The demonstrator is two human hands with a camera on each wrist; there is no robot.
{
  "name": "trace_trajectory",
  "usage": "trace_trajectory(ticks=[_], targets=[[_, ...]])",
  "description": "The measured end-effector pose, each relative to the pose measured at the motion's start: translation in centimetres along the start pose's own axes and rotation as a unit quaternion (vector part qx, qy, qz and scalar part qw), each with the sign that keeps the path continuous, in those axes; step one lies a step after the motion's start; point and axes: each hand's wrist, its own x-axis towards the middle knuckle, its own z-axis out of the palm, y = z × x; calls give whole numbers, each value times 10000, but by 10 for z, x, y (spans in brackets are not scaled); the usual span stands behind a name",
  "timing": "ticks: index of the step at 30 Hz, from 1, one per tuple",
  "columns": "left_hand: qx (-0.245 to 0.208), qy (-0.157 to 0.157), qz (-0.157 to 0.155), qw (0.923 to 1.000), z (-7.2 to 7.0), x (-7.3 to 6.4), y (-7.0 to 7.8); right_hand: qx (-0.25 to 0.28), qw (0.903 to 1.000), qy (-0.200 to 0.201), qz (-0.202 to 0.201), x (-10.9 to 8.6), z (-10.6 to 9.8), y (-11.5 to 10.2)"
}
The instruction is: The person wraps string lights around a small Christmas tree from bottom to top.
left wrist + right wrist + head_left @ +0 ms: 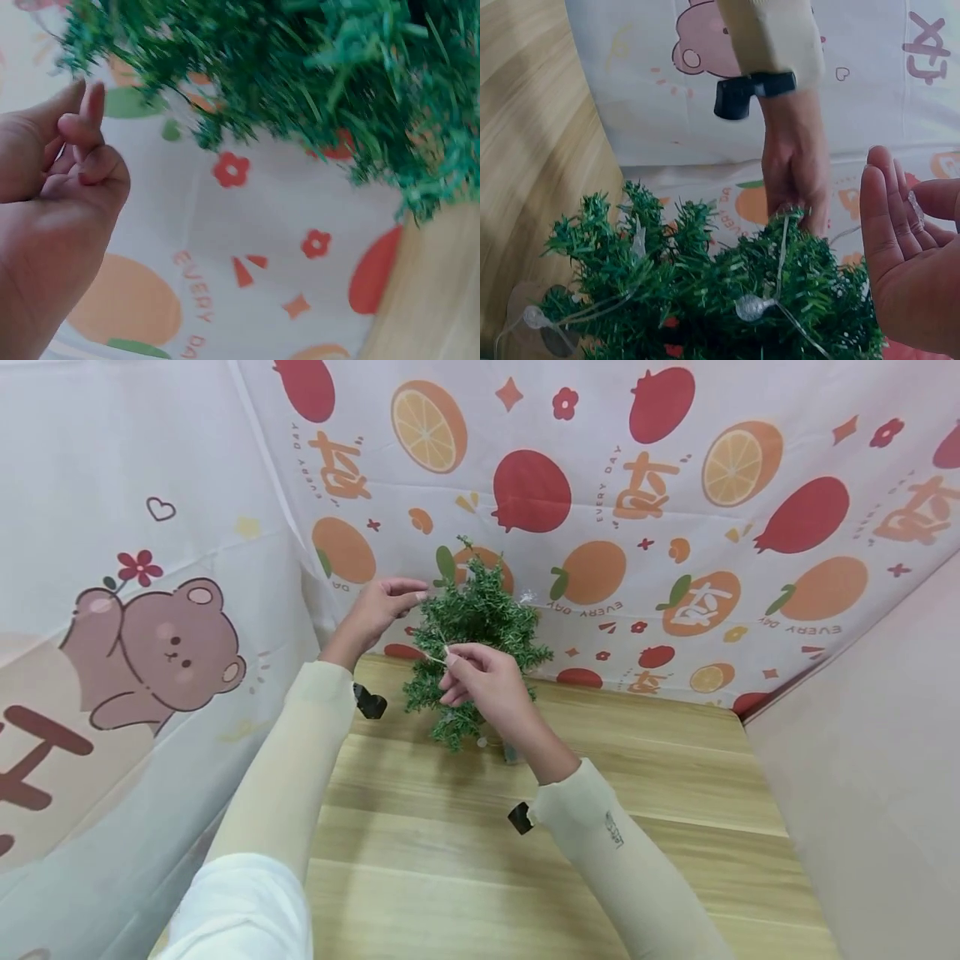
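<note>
A small green artificial Christmas tree (487, 610) stands on the table, wound with string lights on clear wire. My right hand (491, 685) is in front of the tree's left side. Its thumb and index finger pinch a clear bulb (915, 210) of those lights. At the tree's upper left, my left hand (378, 614) has its fingertips right at the outer branches. In the left wrist view, those fingertips lie close together; I cannot tell whether they hold wire. Other clear bulbs show in the right wrist view: a round one (754, 306) and a pointed one (639, 241) among the branches.
The wooden table (420, 843) runs up to a fruit-print cloth (675, 552) right behind the tree. A bear-print cloth (180, 635) hangs at the left, and a pale wall (862, 718) borders the right. Another bulb (534, 317) lies by the tree's base.
</note>
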Motion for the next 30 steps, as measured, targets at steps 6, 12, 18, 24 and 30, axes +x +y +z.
trace_trajectory(ticks=[6, 12, 18, 24, 30], targets=[[-55, 714, 713, 9949, 7, -26, -5, -47, 9998, 152, -96, -11, -12, 0], [285, 1038, 1370, 9847, 30, -63, 0, -326, 9994, 90, -105, -18, -28, 1], [452, 688, 1473, 9857, 57, -80, 8, -672, 9976, -62, -122, -26, -41, 2], [1021, 560, 1872, 9754, 68, -83, 5, -1015, 9946, -87, -188, -37, -50, -4], [1178, 591, 2167, 9673, 77, -81, 1, -1217, 9923, -78, -211, -44, -60, -12]])
